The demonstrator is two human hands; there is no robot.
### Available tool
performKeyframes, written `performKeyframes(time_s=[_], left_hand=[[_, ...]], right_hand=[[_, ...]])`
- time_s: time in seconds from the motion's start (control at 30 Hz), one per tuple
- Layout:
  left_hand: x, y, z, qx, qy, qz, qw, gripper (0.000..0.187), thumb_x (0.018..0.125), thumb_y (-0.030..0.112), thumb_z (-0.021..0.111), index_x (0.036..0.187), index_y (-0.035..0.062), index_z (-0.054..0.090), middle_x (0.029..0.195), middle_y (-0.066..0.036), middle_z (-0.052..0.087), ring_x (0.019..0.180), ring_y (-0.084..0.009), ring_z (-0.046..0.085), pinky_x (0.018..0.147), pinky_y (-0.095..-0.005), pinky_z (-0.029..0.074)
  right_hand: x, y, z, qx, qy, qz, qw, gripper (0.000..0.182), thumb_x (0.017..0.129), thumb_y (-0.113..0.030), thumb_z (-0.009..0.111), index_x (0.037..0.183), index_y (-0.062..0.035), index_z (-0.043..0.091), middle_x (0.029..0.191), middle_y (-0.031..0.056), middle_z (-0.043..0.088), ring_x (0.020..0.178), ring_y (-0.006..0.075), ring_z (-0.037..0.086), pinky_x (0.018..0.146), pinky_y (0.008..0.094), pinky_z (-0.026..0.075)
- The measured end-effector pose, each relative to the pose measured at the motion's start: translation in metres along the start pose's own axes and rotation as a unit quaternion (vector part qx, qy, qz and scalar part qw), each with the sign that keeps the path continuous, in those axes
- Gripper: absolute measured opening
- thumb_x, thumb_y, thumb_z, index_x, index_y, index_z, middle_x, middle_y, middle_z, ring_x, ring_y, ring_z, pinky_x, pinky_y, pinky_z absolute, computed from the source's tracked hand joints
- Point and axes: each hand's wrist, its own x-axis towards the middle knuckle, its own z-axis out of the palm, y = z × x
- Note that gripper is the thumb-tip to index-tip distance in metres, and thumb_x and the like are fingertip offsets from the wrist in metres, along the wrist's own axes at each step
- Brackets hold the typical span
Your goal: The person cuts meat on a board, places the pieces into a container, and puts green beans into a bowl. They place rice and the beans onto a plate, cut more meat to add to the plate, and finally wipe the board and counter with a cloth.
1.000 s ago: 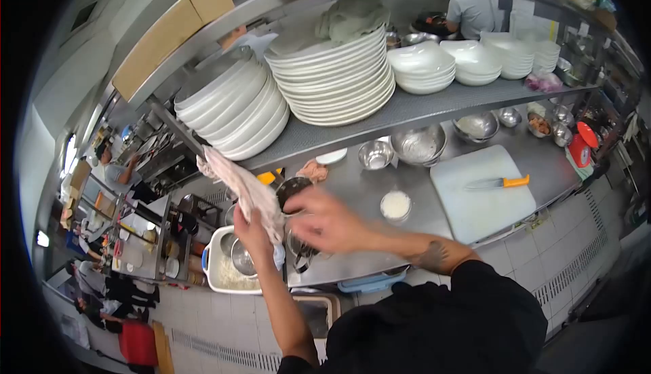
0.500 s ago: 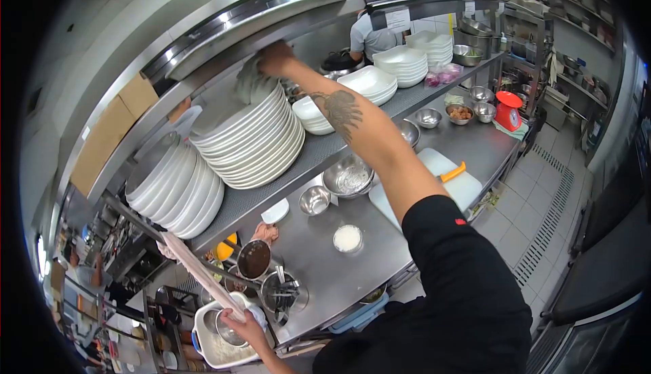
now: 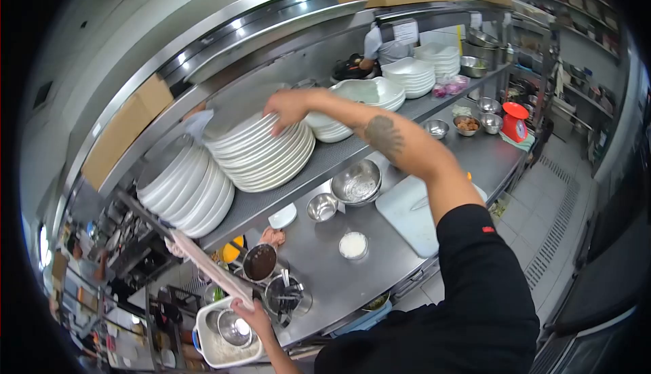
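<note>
At ten o'clock in our view, our right hand (image 3: 287, 106) reached over the tall stack of white plates (image 3: 261, 153), fingers bent across the rims; we could not tell whether they pinched the top one. At seven, the fingers of our left hand (image 3: 252, 316) closed on the lower end of a pink cloth (image 3: 210, 269), which ran slantwise up to the shelf corner at eight, seemingly held out to keep it stretched. Below it, a white tub (image 3: 199, 325) held metal bowls (image 3: 234, 329), probably grouped for easy carrying. Deep white bowls (image 3: 196, 194) leaned nested at nine, likely to save space on the perforated shelf (image 3: 325, 162). A pot of dark sauce (image 3: 260, 263) and a container of utensils (image 3: 286, 297) sat together at seven, presumably for quick reach.

The steel counter (image 3: 322, 255) was smooth and reflective, with a small bowl of white grains or flakes (image 3: 352, 245) between five and six, a pale cutting board (image 3: 401, 219) at four and a red scale (image 3: 515, 122) between two and three. Beyond lay a kitchen with tiled floor (image 3: 525, 211); at one o'clock a co-worker (image 3: 392, 50) stood behind the shelf.
</note>
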Motion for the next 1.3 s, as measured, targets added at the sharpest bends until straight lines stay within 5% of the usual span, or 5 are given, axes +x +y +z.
performKeyframes(time_s=[0.57, 0.7, 0.8, 0.97, 1.3], left_hand=[[-0.009, 0.030, -0.029, -0.008, 0.009, -0.041, 0.999, 0.042, 0.081, 0.000, 0.058, 0.118, 0.0075, 0.039, 0.109, -0.015, 0.049, 0.100, -0.0242, 0.049, 0.094, -0.0332, 0.040], [-0.058, 0.055, -0.019, 0.463, 0.122, 0.056, 0.876, 0.064, 0.085, 0.015, 0.069, 0.141, 0.0072, 0.040, 0.121, -0.027, 0.051, 0.116, -0.0401, 0.048, 0.105, -0.0432, 0.035], [-0.102, 0.078, -0.022, 0.146, -0.036, -0.059, 0.987, 0.058, 0.093, 0.024, 0.065, 0.141, 0.0012, 0.042, 0.130, -0.019, 0.053, 0.118, -0.0358, 0.051, 0.102, -0.0457, 0.039], [-0.152, 0.100, -0.002, -0.587, -0.294, -0.466, 0.594, 0.084, 0.095, 0.070, 0.024, 0.142, 0.0028, 0.042, 0.138, -0.014, 0.053, 0.122, -0.0308, 0.054, 0.100, -0.0473, 0.046], [-0.249, -0.043, -0.008, -0.284, -0.187, -0.473, 0.813, 0.057, 0.062, 0.011, 0.050, 0.117, -0.0049, 0.057, 0.109, -0.016, 0.064, 0.099, -0.0326, 0.062, 0.092, -0.0405, 0.050]], right_hand=[[-0.091, -0.095, -0.055, -0.077, 0.310, -0.031, 0.947, 0.014, 0.077, 0.003, 0.070, 0.088, 0.0015, 0.062, 0.086, 0.0154, 0.064, 0.076, 0.0297, 0.064, 0.070, 0.0370, 0.050], [-0.176, -0.164, -0.060, -0.080, 0.304, -0.014, 0.949, 0.018, 0.067, 0.007, 0.067, 0.084, 0.0020, 0.062, 0.081, 0.0125, 0.062, 0.080, 0.0312, 0.062, 0.070, 0.0382, 0.049], [-0.236, -0.199, -0.039, -0.008, 0.228, -0.022, 0.973, 0.023, 0.059, 0.011, 0.061, 0.081, 0.0037, 0.062, 0.083, 0.0140, 0.065, 0.079, 0.0308, 0.063, 0.071, 0.0374, 0.050], [-0.295, -0.215, 0.078, 0.216, 0.073, -0.041, 0.973, 0.027, 0.055, 0.007, 0.062, 0.081, 0.0005, 0.062, 0.086, 0.0108, 0.064, 0.083, 0.0296, 0.062, 0.072, 0.0368, 0.051], [-0.323, -0.143, 0.256, 0.448, -0.227, -0.013, 0.864, 0.067, 0.076, -0.040, 0.079, 0.132, -0.0092, 0.057, 0.124, 0.0154, 0.058, 0.124, 0.0347, 0.045, 0.102, 0.0469, 0.041]])
